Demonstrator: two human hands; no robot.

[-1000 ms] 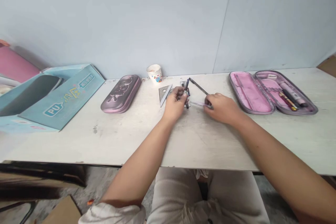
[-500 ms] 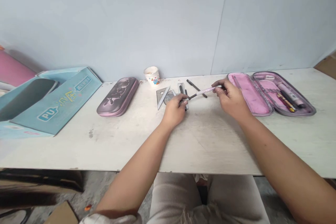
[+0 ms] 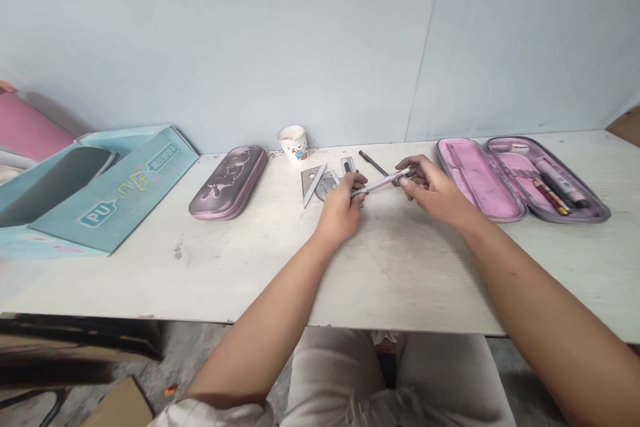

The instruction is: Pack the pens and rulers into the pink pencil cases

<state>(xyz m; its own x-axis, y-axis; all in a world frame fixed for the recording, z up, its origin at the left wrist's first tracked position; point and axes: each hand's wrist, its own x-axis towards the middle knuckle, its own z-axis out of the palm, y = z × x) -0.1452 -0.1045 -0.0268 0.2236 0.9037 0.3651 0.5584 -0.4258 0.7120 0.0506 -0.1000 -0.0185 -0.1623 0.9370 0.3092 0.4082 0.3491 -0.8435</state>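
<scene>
While both hands meet over the far part of the table (image 3: 400,280), they hold one slim lilac pen (image 3: 383,181) roughly level between them. The left hand (image 3: 343,210) is curled, its thumb and fingers pinching the pen's metal-tipped end. The right hand (image 3: 434,191) pinches the other end, its remaining fingers loosely spread. Neither hand is pressed flat on the table, and I cannot tell whether they are twisting or pulling the pen. Just beyond the left hand lie a set square (image 3: 313,184) and a round protractor (image 3: 326,185), close together. A short ruler (image 3: 347,165) and a dark pencil (image 3: 373,163) sit beyond the pen. Off to the right lies an open pink case (image 3: 520,180) with pens (image 3: 553,190) in one half. Off to the left are a closed case (image 3: 229,181), a paper cup (image 3: 293,144) and a blue box (image 3: 105,193)
</scene>
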